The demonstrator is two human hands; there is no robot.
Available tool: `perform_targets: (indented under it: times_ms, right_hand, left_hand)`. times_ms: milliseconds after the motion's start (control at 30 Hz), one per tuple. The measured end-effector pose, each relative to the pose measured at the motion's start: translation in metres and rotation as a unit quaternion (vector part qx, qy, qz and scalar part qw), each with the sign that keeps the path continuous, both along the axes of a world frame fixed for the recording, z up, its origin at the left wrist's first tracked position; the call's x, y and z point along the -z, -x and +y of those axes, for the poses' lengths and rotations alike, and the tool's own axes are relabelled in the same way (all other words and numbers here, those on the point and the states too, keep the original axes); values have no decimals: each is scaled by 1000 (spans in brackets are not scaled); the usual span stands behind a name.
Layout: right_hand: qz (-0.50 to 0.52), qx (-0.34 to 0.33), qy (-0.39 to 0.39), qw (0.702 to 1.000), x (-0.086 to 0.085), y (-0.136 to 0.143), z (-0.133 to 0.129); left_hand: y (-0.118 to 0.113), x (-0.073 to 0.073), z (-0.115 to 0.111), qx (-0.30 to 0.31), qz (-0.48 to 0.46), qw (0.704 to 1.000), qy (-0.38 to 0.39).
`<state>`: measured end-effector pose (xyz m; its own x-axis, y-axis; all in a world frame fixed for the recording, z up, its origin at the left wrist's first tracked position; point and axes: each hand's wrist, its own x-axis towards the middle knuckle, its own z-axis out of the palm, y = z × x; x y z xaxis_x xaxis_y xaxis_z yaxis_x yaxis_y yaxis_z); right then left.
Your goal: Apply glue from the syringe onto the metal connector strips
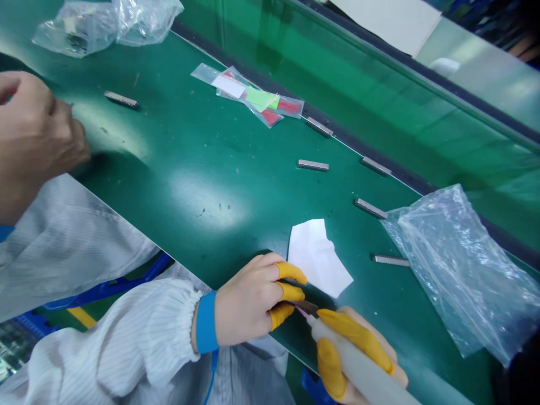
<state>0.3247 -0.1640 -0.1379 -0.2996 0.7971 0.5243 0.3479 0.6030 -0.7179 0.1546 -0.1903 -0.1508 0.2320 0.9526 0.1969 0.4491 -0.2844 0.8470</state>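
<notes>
My left hand (pixel 257 301), with yellow finger cots and a blue wrist strap, is closed at the fingertips on a dark narrow strip (pixel 309 306), partly hidden by the fingers. Wrapped around a white tube-shaped dispenser (pixel 358 360) is my right hand (pixel 379 343), also in yellow finger cots. The dispenser's thin pink tip (pixel 302 311) reaches to the strip close to my left fingertips; whether it touches is unclear. Just beyond my hands lies a torn piece of white paper (pixel 318 259) on the green table (pixel 236 152).
Several slim metal connectors (pixel 313 165) lie across the table. A clear plastic bag (pixel 459 270) is at the right, with more bags (pixel 105 25) at the far left. Flat packets with labels (pixel 253 98) rest by the back ledge. Another person's hand (pixel 40 135) is at the left.
</notes>
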Motion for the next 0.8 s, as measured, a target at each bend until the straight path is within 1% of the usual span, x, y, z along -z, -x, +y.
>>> perform_targets:
  times_ms: [100,200,333,500,633,800]
  right_hand:
    - [-9,-23,19,1000,1,-5,-5]
    - [-18,-24,39,999,4,-9,-9]
    - [-1,-23,17,1000,5,-5,-6]
    - [-10,-59,-46,997,4,-1,3]
    - [-20,-75,-36,996,4,-4,4]
    - [-6,-54,-31,998,5,-4,1]
  left_hand:
    - [0,-1,0,-1,3,1000,3]
    - [0,-1,0,-2,4,1000,0]
    - [0,0,0,-1,3,1000,-4]
    - [1,0,0,0,-1,1000,-8]
    - [2,0,0,14,-9,1000,-11]
    - [2,1,1,9,-8,1000,-11]
